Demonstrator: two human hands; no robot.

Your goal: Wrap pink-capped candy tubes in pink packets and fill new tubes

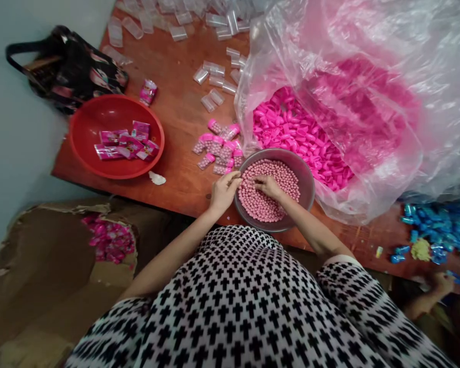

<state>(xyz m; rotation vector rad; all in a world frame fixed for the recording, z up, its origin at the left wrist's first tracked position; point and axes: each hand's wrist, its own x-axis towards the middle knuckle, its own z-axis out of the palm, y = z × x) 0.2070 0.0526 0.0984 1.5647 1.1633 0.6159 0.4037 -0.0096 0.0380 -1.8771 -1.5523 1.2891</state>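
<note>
A grey bowl (307, 176) full of small round pink beads (270, 207) sits at the table edge in front of me. My left hand (224, 193) is over the bowl's left rim, thumb and fingers pinched together; whatever lies between them is too small to make out. Over the beads, my right hand (267, 186) has its fingers curled and closed at the tips, and their contents cannot be told. Just beyond the bowl lies a group of clear tubes (216, 148) filled with beads and topped with pink caps.
Loose pink caps (291, 128) fill a large clear plastic bag (371, 204) at right. Empty clear tubes (214, 69) lie farther back. At left, a red basin (78, 138) holds pink packets, near a handbag (80, 69). Blue items (444, 225) and another person's hand (440, 286) are far right.
</note>
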